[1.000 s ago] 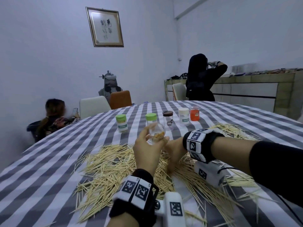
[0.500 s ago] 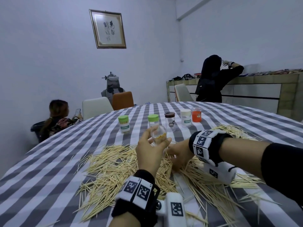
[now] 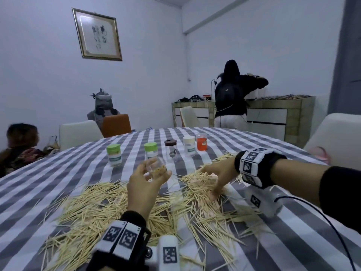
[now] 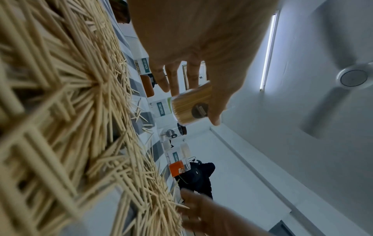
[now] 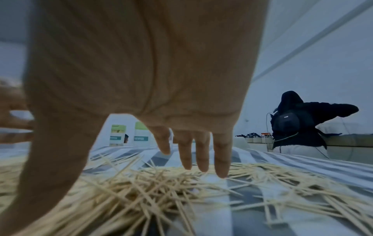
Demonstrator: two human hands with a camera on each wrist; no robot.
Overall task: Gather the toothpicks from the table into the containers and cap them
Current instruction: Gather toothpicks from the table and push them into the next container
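Since the earlier frame my right hand [image 3: 218, 173] has left the jar and gone outward and down to the heap, and the head view has also turned a little to the right. My left hand [image 3: 145, 184] holds the small clear jar [image 3: 156, 168] above the worktop [image 3: 293, 241]; its fingers [image 4: 174, 83] and thumb are curled round the glass, and the jar is tilted. It has no cap, and toothpicks already lie in its lower part. The fingers [image 5: 201, 151] of my right hand are spread wide and almost straight, with the tips just at the top of the loose toothpicks [image 3: 109, 208], and they hold nothing yet. The heap lies under and on both sides of these fingers, and much of it is also below my left wrist. Beyond the left fingertips stand five capped containers in a row: two with green caps [image 3: 114, 154], one with a dark cap [image 3: 170, 150], a white one [image 3: 189, 145] and an orange one [image 3: 201, 141]. I judge the step to be taking the next bunch, and most of the work is still to do. The danger I see is that a crossed, tangled bunch will not enter the narrow mouth, so sticks can fall back or jam. Also, because the jar is tilted and open, the sticks inside can slide out if I tip it more.
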